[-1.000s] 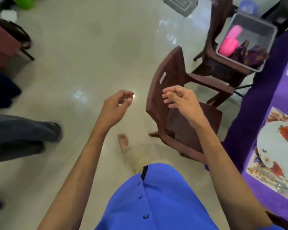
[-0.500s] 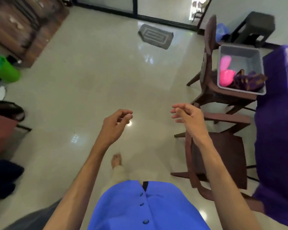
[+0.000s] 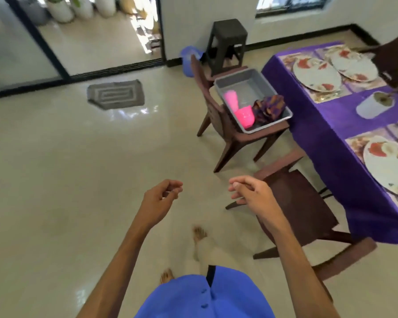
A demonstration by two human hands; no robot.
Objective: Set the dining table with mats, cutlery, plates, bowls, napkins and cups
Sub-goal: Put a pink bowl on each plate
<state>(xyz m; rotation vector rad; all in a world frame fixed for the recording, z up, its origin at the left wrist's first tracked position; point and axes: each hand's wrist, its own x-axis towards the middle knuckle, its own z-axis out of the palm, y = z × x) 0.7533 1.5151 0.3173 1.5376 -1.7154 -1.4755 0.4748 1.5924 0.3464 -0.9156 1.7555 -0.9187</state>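
Walking over the tiled floor with nothing carried, the left hand [image 3: 162,198] and right hand [image 3: 251,195] hang loosely curled, both empty. At two o'clock the purple-clothed dining table [image 3: 331,125] already bears patterned mats and round white floral plates [image 3: 316,74] — so, I judge, that part is done. Cups and napkins look left to do: the glossy pink plastic cups [image 3: 245,114] and folded purple-and-orange patterned napkins [image 3: 269,106] lie in the grey plastic tub [image 3: 241,80] on a brown chair [image 3: 216,120] at one o'clock, beside the table — bowls I cannot see.
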